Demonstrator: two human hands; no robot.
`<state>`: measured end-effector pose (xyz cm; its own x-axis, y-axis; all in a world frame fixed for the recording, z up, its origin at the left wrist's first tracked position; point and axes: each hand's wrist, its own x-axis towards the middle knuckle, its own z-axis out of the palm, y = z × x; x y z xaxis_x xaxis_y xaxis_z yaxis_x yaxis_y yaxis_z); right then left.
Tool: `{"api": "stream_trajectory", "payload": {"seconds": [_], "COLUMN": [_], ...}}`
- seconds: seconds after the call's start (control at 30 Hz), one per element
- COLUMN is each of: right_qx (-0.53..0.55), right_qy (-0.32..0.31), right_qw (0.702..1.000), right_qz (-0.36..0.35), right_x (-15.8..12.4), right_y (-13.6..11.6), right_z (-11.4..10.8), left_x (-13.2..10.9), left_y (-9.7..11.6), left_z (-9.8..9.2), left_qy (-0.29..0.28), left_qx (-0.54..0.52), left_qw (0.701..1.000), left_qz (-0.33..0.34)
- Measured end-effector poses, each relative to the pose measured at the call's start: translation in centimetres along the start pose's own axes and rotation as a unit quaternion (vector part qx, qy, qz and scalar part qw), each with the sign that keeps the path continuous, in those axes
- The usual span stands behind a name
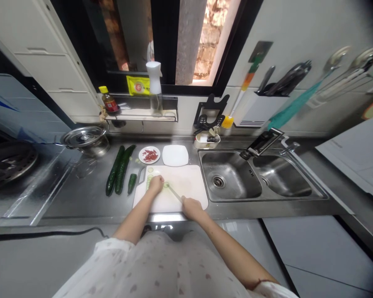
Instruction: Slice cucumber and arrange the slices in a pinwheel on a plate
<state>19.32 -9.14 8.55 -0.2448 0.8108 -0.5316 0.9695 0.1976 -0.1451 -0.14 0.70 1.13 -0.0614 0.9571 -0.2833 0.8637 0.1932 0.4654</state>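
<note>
A white cutting board lies on the steel counter in front of me. My left hand is closed over a piece of cucumber on the board, with several thin slices beside it. My right hand grips a knife whose blade points up-left and meets the cucumber piece. Two whole cucumbers and a short cut end lie on the counter left of the board.
Behind the board sit a small plate of red bits and a white plate. A double steel sink is to the right, a lidded pot at the left. Bottles stand on the window shelf; utensils hang on the wall.
</note>
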Motion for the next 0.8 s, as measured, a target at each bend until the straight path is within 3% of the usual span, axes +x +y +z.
{"api": "stream_trajectory", "payload": {"seconds": [0.8], "right_qx": [0.0], "right_qy": [-0.016], "right_qw": [1.0], "right_qz": [0.006], "right_x": [0.6], "right_y": [-1.3], "right_z": [-1.4], "left_x": [0.1], "left_y": [0.1], "left_z": [-0.2], "left_qy": [-0.01], "left_qx": [-0.008], "left_qw": [1.0], "left_qz": [-0.014]}}
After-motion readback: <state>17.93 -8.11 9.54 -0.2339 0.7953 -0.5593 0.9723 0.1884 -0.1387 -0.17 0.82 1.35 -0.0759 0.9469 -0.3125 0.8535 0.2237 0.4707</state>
